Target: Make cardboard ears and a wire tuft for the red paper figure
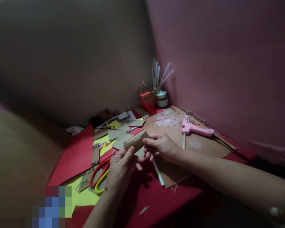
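A small piece of brown cardboard (136, 141), bent along its length, is held between both hands above the table. My left hand (122, 164) grips its lower left end, with the thumb on top and the other fingers beneath. At its right end, my right hand (162, 146) pinches the edge between thumb and fingers. Scissors with red and yellow handles (99, 177) lie beside my left wrist, their blades hidden. Under my hands, a white stick (158, 173) rests on the red tabletop (142, 193).
A pink glue gun (195, 129) with its cord stands on a brown board (170, 128) at the right. Cardboard scraps (120, 129) and red paper (73, 155) cover the left. At the back are a red box figure (147, 98), a lidded jar (162, 98) and glue sticks (156, 74).
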Tool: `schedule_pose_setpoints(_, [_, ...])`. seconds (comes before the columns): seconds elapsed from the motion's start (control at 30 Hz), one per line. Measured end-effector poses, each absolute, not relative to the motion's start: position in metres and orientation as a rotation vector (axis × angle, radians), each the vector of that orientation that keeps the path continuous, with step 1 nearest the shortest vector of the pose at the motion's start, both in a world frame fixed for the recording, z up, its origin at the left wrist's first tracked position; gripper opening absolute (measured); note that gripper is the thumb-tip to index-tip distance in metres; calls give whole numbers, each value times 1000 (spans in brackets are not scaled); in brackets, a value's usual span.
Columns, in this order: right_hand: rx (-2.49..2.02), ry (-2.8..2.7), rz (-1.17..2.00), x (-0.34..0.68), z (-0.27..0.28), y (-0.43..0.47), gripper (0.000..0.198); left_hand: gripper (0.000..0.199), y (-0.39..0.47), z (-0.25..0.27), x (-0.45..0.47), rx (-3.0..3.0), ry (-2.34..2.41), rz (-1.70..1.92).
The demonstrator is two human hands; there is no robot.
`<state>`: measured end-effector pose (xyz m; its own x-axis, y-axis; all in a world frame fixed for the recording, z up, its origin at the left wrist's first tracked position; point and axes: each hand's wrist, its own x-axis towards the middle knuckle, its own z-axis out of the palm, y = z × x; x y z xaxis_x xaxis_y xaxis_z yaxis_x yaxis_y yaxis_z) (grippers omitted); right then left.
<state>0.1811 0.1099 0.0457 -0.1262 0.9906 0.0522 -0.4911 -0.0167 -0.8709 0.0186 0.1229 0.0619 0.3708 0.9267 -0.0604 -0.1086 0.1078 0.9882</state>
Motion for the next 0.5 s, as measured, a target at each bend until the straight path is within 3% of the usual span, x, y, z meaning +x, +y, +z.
schedule_pose_setpoints(0.5, [-725, -882, 1579, 185, 46, 114, 23, 38, 125, 61, 19, 1197, 868, 1016])
